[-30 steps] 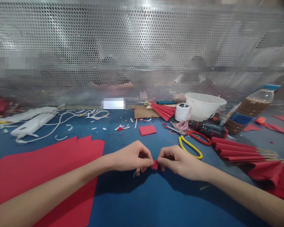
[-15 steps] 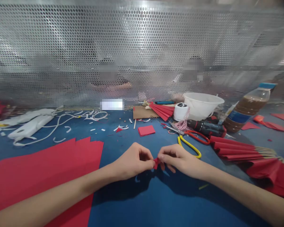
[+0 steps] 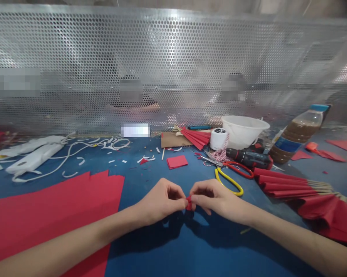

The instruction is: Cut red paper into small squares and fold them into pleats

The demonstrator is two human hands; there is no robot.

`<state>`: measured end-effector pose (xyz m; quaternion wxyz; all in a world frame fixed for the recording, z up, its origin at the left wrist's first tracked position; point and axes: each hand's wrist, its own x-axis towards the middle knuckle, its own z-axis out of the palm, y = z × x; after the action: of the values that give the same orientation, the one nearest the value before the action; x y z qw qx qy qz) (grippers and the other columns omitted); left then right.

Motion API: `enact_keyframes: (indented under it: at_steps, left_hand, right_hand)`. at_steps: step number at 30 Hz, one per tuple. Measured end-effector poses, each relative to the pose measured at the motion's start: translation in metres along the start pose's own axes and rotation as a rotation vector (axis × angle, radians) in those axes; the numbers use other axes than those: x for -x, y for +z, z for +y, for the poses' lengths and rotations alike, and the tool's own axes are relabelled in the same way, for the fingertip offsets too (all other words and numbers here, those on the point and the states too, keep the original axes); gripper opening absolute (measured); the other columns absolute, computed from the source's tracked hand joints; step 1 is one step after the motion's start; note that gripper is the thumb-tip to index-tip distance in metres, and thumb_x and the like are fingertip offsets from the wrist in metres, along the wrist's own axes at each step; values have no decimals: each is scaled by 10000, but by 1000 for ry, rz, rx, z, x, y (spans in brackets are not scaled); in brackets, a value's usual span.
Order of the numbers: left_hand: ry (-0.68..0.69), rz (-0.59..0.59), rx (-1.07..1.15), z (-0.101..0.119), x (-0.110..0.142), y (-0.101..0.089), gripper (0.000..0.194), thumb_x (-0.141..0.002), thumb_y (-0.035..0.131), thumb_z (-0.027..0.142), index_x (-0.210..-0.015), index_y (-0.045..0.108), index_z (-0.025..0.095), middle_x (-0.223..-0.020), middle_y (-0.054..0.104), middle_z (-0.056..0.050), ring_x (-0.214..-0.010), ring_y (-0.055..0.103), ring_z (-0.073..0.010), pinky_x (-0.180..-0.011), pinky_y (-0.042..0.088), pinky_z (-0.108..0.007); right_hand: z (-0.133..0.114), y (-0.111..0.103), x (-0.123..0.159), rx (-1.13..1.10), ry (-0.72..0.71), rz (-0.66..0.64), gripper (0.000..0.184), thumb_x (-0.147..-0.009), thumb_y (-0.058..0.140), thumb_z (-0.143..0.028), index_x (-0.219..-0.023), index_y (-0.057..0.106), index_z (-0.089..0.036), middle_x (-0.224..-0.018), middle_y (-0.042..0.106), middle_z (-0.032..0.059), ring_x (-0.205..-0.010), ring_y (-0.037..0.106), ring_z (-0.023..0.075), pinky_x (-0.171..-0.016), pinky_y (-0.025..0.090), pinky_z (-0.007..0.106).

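Between my fingertips is a small piece of red paper (image 3: 188, 204), held just above the blue table (image 3: 161, 254). My left hand (image 3: 164, 200) pinches its left side between thumb and fingers. From the right, my right hand (image 3: 213, 198) pinches the same piece, its thumb and index finger close to the left fingertips. Much of the paper is covered by the fingers. Beyond the hands lies a small stack of red paper rectangles (image 3: 177, 162). Large red sheets (image 3: 60, 207) lie overlapped under and beside my left forearm.
Yellow-handled scissors (image 3: 229, 182) and red-handled scissors (image 3: 239, 169) lie beyond my right hand, near a power drill (image 3: 250, 157), a string spool (image 3: 218, 138) and a white bowl (image 3: 244, 130). A leaning bottle (image 3: 299, 132) and pleated red paper (image 3: 289, 182) are at right; a power strip (image 3: 34, 157) is left.
My right fingertips have come closer to the left ones, and less of the red paper piece shows between them. The whole view has shifted slightly.
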<state>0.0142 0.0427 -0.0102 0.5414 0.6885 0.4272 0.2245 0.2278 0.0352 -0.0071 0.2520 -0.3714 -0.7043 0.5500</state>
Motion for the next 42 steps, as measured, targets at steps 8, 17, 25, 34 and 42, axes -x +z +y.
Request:
enact_keyframes:
  at_steps: [8, 17, 25, 34, 42]
  left_hand:
    - [3, -50, -12, -3, -1, -2, 169, -753, 654, 259, -702, 726, 115, -529, 536, 34, -452, 370, -64, -447, 279, -205]
    - [5, -80, -16, 1, 2, -2, 184, -747, 657, 269, -726, 745, 109, -555, 546, 17, -474, 385, -72, -461, 302, -205]
    - [27, -77, -36, 2, 4, -5, 285, -832, 652, 358, -717, 727, 109, -583, 561, 0, -506, 426, -87, -477, 333, -207]
    - [25, -105, -53, -1, 5, -6, 354, -894, 600, 451, -812, 727, 130, -605, 559, 14, -504, 416, -87, -468, 342, -200]
    - [26, -56, -52, 2, 4, -4, 317, -927, 567, 427, -832, 665, 140, -599, 542, 31, -525, 447, -91, -490, 341, -203]
  right_hand:
    - [5, -4, -3, -54, 11, -68, 294, -882, 676, -407, -843, 716, -119, -727, 707, 38, -487, 488, 79, -470, 383, 193]
    - [3, -2, -2, -3, 35, -40, 254, -885, 657, -377, -805, 688, -138, -689, 693, 18, -480, 484, 80, -469, 358, 195]
    - [7, 0, -2, 8, 37, -33, 260, -894, 665, -370, -807, 712, -129, -685, 681, 14, -483, 486, 73, -468, 356, 190]
    - [7, -4, -4, -19, 27, 17, 258, -890, 674, -362, -771, 669, -133, -657, 659, 13, -528, 550, 107, -519, 404, 216]
    - [5, -2, -4, 18, -17, 62, 300, -983, 541, -340, -807, 663, -131, -639, 601, -10, -540, 506, 85, -533, 378, 199]
